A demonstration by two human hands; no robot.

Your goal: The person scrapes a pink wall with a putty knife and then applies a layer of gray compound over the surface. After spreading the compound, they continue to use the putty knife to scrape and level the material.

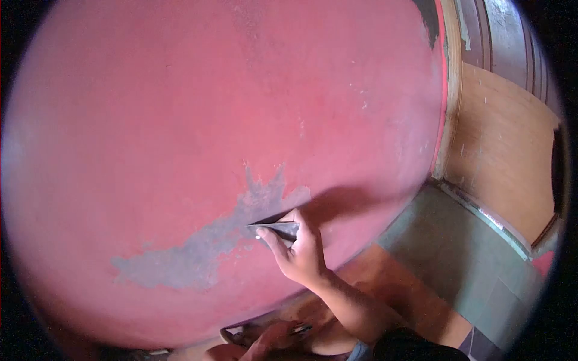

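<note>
My right hand [304, 256] is closed round a thin, dark triangular scraper [284, 228], thumb on the near side and fingers behind it. The scraper's pointed end meets the pink-red painted wall [180, 132] at the edge of a bare grey patch [192, 256]. That patch runs from the lower left up to jagged points above my hand, with paint gone or covered there. My left hand does not show.
At the right, the wall ends at a red-edged wooden frame [453, 108] beside a tan wooden panel [500, 138]. Below lie greenish floor tiles [457, 240] and orange-brown floor [415, 289]. A blurred foot or leg [271, 342] shows at the bottom edge.
</note>
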